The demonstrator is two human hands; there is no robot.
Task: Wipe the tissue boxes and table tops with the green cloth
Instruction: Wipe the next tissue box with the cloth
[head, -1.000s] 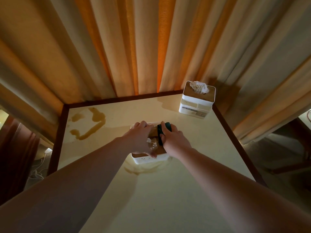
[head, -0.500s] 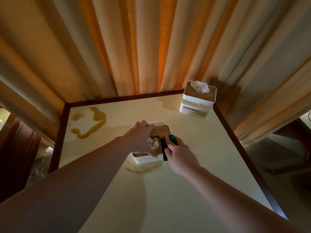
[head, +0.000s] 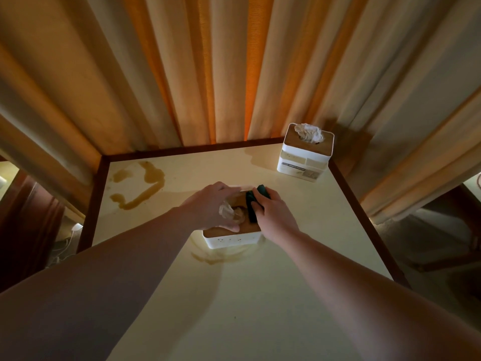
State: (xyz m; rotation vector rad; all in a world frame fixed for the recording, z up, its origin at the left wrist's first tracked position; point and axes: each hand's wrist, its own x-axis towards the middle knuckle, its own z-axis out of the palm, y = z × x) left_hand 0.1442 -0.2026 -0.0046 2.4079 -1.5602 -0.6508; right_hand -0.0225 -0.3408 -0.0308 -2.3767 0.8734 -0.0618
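Observation:
A white tissue box with a wooden lid (head: pixel 231 239) sits mid-table on the cream table top (head: pixel 260 295). My left hand (head: pixel 210 207) lies over its lid and holds the box steady, fingers curled round its far edge. My right hand (head: pixel 273 217) grips the folded green cloth (head: pixel 252 204) and presses it on the right part of the lid. A tuft of tissue (head: pixel 226 211) sticks up between my hands. A second white tissue box (head: pixel 304 162) with tissue on top stands at the far right corner.
Brown liquid stains (head: pixel 145 186) mark the far left of the table, and a ring-shaped stain (head: pixel 216 259) lies around the near box. A dark wooden rim (head: pixel 88 201) frames the table. Curtains (head: pixel 234 69) hang right behind it. Cables (head: pixel 65 246) lie on the floor at left.
My right hand slid the green cloth from the lid's near right edge back toward the far right part of the lid. My left hand has stayed on the box.

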